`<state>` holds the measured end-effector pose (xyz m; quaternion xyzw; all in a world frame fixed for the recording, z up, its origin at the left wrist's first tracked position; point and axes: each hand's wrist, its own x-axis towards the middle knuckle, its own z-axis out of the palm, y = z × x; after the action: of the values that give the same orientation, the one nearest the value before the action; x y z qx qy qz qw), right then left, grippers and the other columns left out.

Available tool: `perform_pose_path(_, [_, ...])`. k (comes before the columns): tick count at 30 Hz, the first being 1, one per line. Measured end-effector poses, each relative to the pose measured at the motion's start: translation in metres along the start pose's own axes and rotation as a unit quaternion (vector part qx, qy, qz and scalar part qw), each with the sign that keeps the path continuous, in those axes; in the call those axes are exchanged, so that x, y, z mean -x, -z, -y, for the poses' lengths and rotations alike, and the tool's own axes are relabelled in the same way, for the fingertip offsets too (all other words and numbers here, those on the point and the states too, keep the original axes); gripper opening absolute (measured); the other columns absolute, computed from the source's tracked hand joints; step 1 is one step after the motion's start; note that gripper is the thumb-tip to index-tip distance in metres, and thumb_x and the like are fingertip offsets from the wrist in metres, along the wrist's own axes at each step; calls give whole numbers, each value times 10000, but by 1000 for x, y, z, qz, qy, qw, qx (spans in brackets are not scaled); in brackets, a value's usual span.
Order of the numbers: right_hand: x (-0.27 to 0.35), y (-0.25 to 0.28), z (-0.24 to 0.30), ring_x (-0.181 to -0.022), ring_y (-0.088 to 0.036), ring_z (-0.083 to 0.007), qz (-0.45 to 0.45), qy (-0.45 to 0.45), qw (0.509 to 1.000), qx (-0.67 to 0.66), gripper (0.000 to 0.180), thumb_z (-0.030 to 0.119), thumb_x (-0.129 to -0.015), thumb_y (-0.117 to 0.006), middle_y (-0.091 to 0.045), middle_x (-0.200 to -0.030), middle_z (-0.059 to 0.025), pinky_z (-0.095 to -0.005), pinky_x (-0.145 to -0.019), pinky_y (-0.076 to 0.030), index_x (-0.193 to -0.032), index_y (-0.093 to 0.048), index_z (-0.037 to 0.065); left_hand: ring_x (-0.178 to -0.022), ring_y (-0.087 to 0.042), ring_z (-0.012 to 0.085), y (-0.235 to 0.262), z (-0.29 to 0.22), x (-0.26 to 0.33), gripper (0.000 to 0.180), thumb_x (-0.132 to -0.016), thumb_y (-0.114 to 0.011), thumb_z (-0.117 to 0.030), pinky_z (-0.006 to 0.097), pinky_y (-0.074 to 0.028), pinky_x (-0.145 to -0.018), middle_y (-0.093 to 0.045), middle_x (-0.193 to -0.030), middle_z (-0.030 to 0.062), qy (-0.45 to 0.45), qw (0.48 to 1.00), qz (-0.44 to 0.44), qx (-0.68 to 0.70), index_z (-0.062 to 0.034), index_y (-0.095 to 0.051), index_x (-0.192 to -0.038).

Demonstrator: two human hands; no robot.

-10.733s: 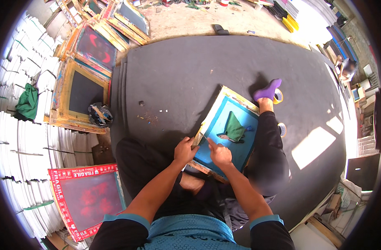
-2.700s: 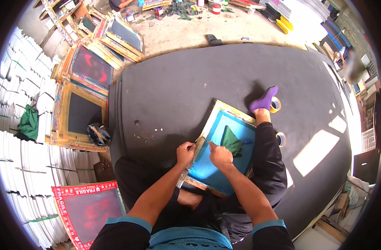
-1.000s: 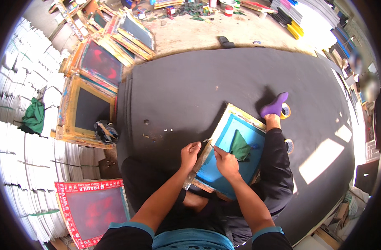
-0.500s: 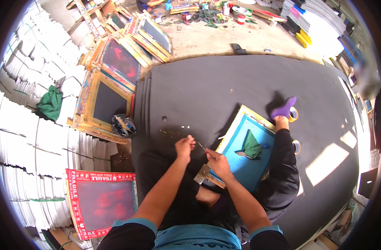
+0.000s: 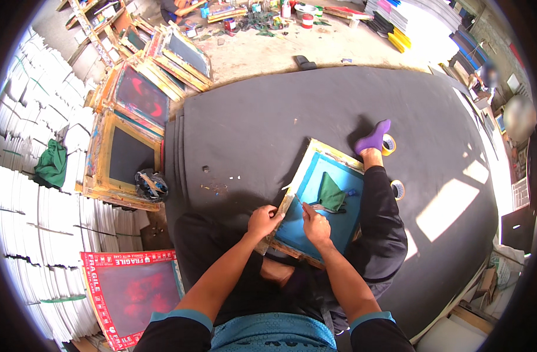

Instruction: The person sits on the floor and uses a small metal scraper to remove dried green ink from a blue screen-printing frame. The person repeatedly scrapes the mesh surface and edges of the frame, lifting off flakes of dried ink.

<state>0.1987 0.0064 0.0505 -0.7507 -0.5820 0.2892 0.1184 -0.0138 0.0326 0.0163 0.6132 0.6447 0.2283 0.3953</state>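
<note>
A wooden screen-printing frame (image 5: 311,148) with blue mesh lies tilted between my legs. My left hand (image 5: 265,222) is closed at its left side rail, the fingertips against the wood. Above the mesh, my right hand (image 5: 316,227) is closed around a thin pointed tool (image 5: 298,200); its tip points toward the left rail, and its exact kind is too small to make out. A green cloth (image 5: 332,193) lies on the mesh, with a small blue lump (image 5: 352,192) beside it. Something dark and flat shows partly under the cloth.
Dark grey sheets (image 5: 251,117) lie stacked beneath me. Two tape rolls (image 5: 388,145) (image 5: 397,189) rest by my right leg. Other frames (image 5: 107,176) lean at the left, with a dark plastic bundle (image 5: 151,184) on one. White stacks (image 5: 45,223) line the left side.
My left hand has come down onto the frame's left rail from above the grey sheets. My right hand has moved over the mesh with the thin tool. The view has shifted to the right.
</note>
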Motion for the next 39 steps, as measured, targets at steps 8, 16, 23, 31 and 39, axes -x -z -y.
perform_pose_path(8, [35,-5,7,-831,-735,-450,12,97,994,51,370,305,-1032,-602,-751,-899,-211,-571,-761,-593,-1398,-650,317,-1106,-712,387,9,2,44,618,-807,-874,-439,491,-574,-952,-746,-1156,176,25,978,81,-192,-41,-687,-1241])
perform_pose_path(16, [79,-14,18,-831,-737,-474,90,129,983,97,416,314,-1043,-573,-737,-944,-228,-583,-757,-604,-1459,-578,326,-1151,-707,393,33,-17,56,667,-737,-936,-440,495,-576,-958,-747,-1187,214,106,967,139,-183,-30,-705,-1210])
perform_pose_path(23, [89,-16,13,-818,-738,-478,92,140,979,113,430,303,-1037,-582,-732,-959,-242,-599,-746,-602,-1467,-577,293,-1116,-725,395,35,-13,55,667,-722,-948,-446,489,-589,-944,-757,-1163,217,122,969,156,-151,-34,-748,-1207])
perform_pose_path(31, [89,-23,10,-757,-727,-460,62,181,970,150,419,262,-1018,-600,-713,-852,-213,-571,-696,-597,-1436,-613,285,-1068,-736,405,37,-13,56,576,-726,-948,-403,499,-591,-925,-768,-1096,230,96,972,150,-151,-63,-788,-1163])
perform_pose_path(39, [71,-29,-8,-855,-739,-462,139,152,976,75,515,239,-1017,-574,-740,-994,-230,-572,-783,-606,-1526,-524,301,-965,-748,414,25,6,50,490,-713,-945,-385,475,-588,-868,-773,-988,230,70,979,148,-125,-56,-816,-1053])
